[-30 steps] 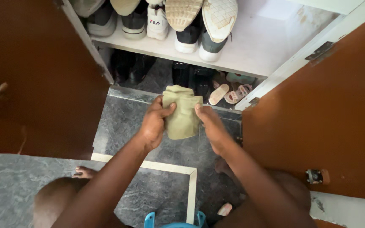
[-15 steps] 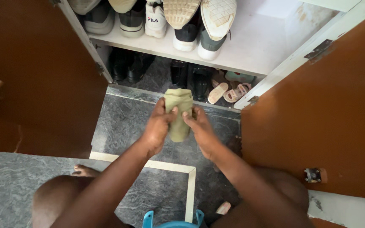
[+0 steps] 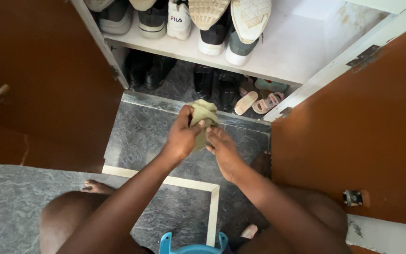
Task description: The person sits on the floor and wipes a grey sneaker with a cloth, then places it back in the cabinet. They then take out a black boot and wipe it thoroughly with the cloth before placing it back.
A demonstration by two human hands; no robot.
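Person seated before open shoe cabinet, both hands meeting over grey stone floor [image 3: 142, 131]. Left hand [image 3: 182, 136] grips bunched olive-green cloth [image 3: 203, 115], thumb pressed on top; right hand [image 3: 222, 149] pinches cloth's lower edge from other side. Cloth held in air just in front of cabinet's bottom opening. White shelf [image 3: 283, 51] above carries sneakers [image 3: 240, 28] stacked soles outward. Below it, black shoes [image 3: 212, 84] beside pink sandals [image 3: 259, 101]. 2 brown doors [image 3: 353, 141] stand open at either side. Blue stool [image 3: 191, 247] at bottom edge.
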